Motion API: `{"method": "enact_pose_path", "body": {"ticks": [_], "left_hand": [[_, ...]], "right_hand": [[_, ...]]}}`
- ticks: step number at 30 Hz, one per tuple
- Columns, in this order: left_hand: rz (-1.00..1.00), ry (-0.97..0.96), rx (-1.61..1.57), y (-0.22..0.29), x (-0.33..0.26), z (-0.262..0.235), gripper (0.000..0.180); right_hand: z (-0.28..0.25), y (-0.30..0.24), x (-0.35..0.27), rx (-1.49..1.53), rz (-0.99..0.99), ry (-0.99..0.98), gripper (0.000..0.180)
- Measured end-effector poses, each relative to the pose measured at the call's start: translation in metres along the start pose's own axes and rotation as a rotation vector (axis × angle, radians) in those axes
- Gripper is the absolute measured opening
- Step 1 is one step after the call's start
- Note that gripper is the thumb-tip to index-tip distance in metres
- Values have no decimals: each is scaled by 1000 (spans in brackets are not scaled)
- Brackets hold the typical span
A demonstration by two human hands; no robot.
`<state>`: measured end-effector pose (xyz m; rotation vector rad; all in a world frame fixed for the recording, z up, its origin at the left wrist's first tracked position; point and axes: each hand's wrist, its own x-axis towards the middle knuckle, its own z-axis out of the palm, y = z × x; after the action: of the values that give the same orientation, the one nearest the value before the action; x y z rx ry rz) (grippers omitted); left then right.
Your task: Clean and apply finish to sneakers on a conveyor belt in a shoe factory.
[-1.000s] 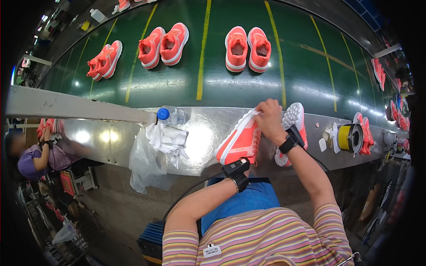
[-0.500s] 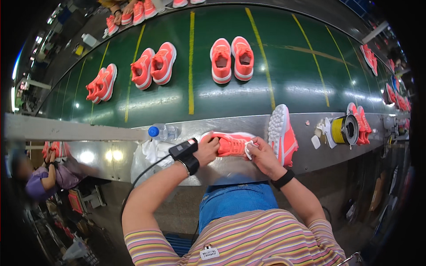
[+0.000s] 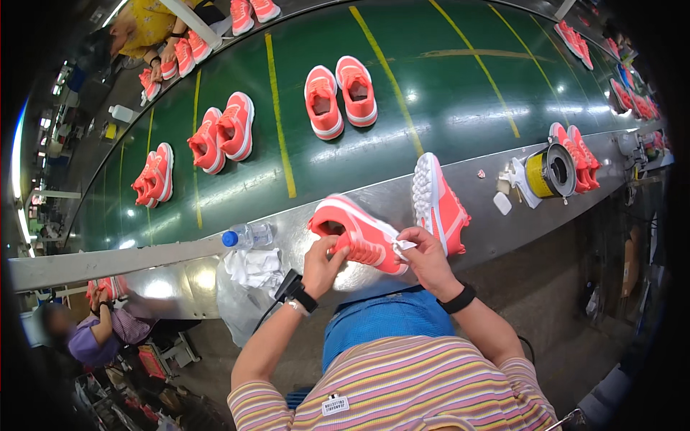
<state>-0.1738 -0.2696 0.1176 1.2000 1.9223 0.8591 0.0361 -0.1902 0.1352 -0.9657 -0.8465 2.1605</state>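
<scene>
A coral sneaker (image 3: 351,218) with a white sole sits on the metal ledge in front of me, its collar toward the left and its toe toward the right. My left hand (image 3: 321,266) grips it near the collar and laces, thumb and fingers closing on the edge. Pinched in my right hand (image 3: 429,261) is a small white cloth (image 3: 405,246), pressed against the toe. Just right of that, another coral sneaker (image 3: 448,213) lies on its side, its knobbly white sole facing left.
A blue-capped bottle (image 3: 246,235) and crumpled white cloths (image 3: 255,269) lie to the left. At right stands a yellow-banded can (image 3: 550,172) beside more sneakers (image 3: 577,158). Beyond, a green conveyor (image 3: 287,108) carries sneaker pairs. Co-workers are at far left and across the belt.
The view has turned. The sneaker under my hands is now tilted, toe nearer me, with its opening showing. My left hand has shifted toward me; the right keeps the cloth at the toe.
</scene>
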Motion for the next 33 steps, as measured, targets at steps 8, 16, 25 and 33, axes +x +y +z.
{"method": "enact_pose_path", "body": {"ticks": [8, 16, 25, 33], "left_hand": [[-140, -42, -526, -55, -40, 0, 15], [-55, 184, -154, -32, -4, 11, 36], [-38, 49, 5, -22, -3, -7, 28], [-56, -46, 78, -23, 1, -2, 32]], "right_hand": [[0, 6, -4, -215, 6, 36, 12], [21, 16, 10, -351, -65, -27, 13], [14, 38, 22, -997, -231, -175, 12], [24, 63, 25, -929, -266, 9, 7]]}}
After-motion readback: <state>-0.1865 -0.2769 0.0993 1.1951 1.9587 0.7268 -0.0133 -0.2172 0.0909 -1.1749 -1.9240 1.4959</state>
